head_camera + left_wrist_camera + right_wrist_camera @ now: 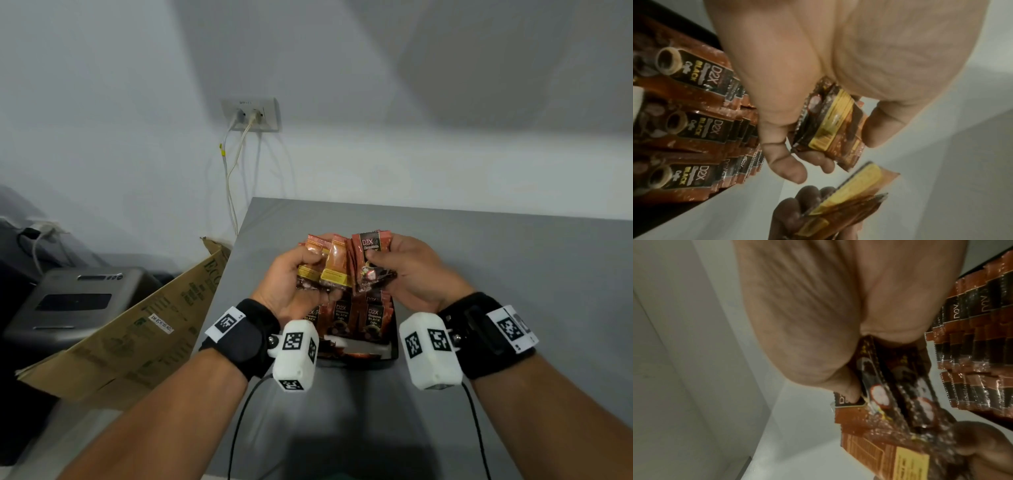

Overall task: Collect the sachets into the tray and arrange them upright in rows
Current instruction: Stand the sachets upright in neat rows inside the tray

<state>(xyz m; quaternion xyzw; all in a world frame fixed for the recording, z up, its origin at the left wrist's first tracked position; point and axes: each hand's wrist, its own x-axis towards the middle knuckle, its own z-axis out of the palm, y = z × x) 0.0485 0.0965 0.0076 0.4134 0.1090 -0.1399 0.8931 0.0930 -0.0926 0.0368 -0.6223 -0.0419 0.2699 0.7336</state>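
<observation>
Sachets (344,317) are already standing upright in rows inside the black tray (394,353), which is sitting near the body on the grey table (513,257). Two more bunches are being held just above it — the left hand (291,284) is gripping a yellow-labelled bunch (325,265), fingers curled round it, and the right hand (411,270) is clamping a darker bunch (371,260). Most of the work is looking done; these handfuls are still waiting to go in, though how much room the rows are leaving is hard to judge. Open tabletop is lying far and right; the table's left edge is running close — a cardboard box (137,325) is leaning beyond it.
</observation>
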